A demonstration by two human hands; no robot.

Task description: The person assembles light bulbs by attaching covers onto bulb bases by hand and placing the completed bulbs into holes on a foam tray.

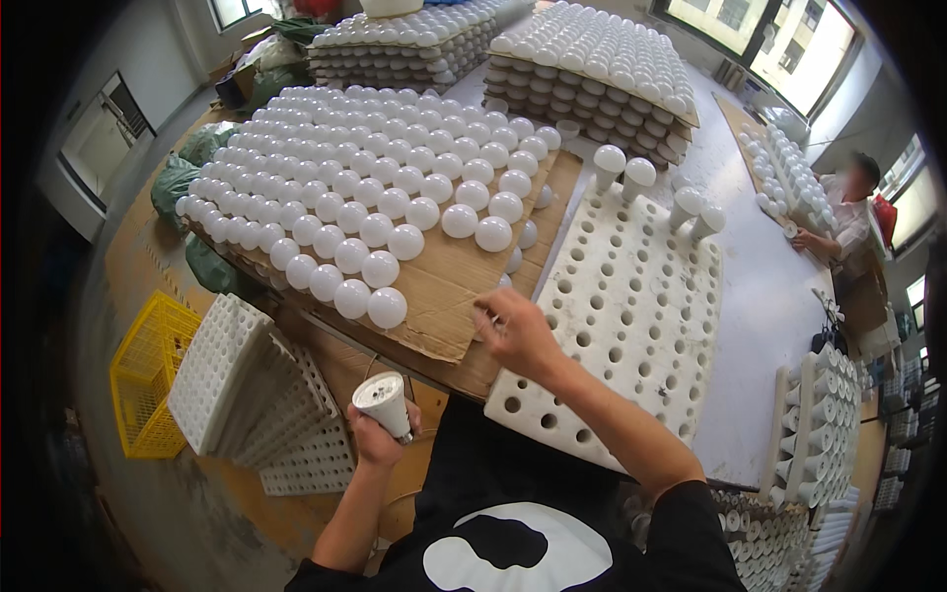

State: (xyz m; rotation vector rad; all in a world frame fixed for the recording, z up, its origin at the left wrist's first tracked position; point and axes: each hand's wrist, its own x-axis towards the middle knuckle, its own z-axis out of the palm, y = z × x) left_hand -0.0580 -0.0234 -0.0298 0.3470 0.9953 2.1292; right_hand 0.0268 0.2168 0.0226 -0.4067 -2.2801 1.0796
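In my left hand point(375, 442) is a white bulb housing point(381, 395), held upright below the table's front edge. Its flat top, with small dark marks, faces up and carries no dome. My right hand point(520, 331) is over the front right corner of a cardboard sheet point(444, 306), fingers pinched together; what they hold, if anything, is hidden. Behind and left of that hand, rows of round white bulb domes point(365, 229) cover the cardboard. A white foam tray point(602, 340) with round holes lies right of it, and several finished-looking bulbs point(639, 176) stand along its far end.
More stacked layers of domes point(592, 59) stand at the back. A yellow crate point(148, 385) and leaning foam trays point(237, 380) are on the floor at left. Racked housings point(819, 424) stand at right. Another person point(848, 202) sits across at the far right.
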